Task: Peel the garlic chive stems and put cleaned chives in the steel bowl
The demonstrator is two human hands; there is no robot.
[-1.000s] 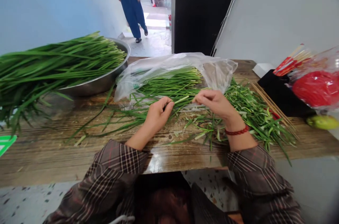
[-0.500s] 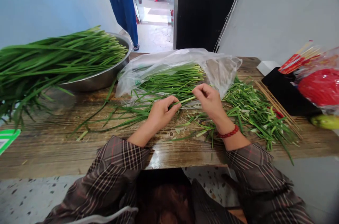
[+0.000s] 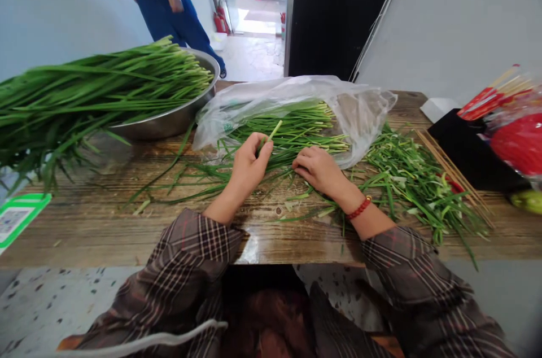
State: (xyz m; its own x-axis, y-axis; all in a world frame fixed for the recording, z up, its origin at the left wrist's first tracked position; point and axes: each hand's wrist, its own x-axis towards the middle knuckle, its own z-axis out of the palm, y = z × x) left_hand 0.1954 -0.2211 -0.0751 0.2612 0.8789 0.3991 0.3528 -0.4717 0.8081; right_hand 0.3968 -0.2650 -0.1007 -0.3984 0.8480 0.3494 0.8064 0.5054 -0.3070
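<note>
Table (image 3: 169, 239) wood shows broadly along the near edge, my left hand (image 3: 249, 163) pinches a slender, pale-ended chive stalk (image 3: 275, 130), and my right hand (image 3: 317, 169) curls, its hold hidden.

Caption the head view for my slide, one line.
Left hand holds a green stalk, right hand near the plastic bag, with a metal bowl of long greens at left.

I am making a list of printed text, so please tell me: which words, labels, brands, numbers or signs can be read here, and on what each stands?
No text can be read.
Green-edged card: code-like pattern, no readable words.
Plastic bag: green mark, too blurred to read.
Red stick sleeves: pale marks, too small to read.
</note>
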